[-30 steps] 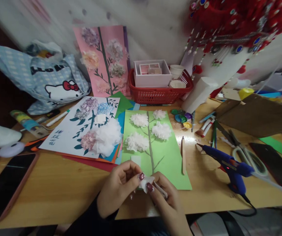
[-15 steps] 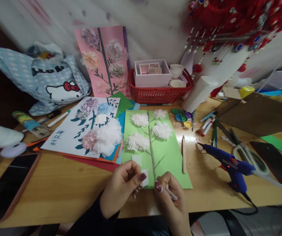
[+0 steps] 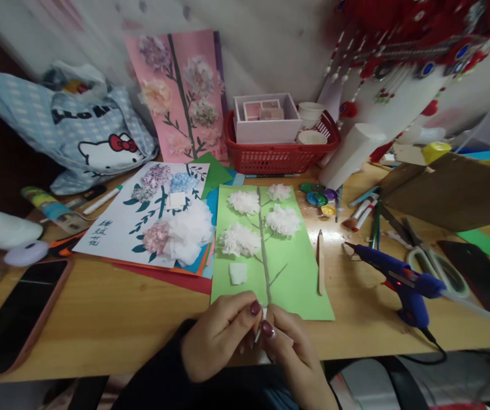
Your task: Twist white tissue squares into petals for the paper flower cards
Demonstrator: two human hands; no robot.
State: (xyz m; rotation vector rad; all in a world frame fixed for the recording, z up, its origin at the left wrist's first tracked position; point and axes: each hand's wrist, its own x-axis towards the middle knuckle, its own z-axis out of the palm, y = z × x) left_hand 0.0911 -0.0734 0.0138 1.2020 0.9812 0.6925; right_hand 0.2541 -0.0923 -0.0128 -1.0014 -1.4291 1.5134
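My left hand and right hand side by side at the card's near edge | flowers on it, tissue square before them | stick along its right edge | glue gun right, scissors beyond | phone far left | basket behind, box inside | bag back left!

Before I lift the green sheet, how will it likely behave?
The green sheet looks thin, so it'll probably bend. Its ruffled white flowers seem easy to crush, and the white square lying on it might slide off.

Hands pinching white paper; green sheet beyond.
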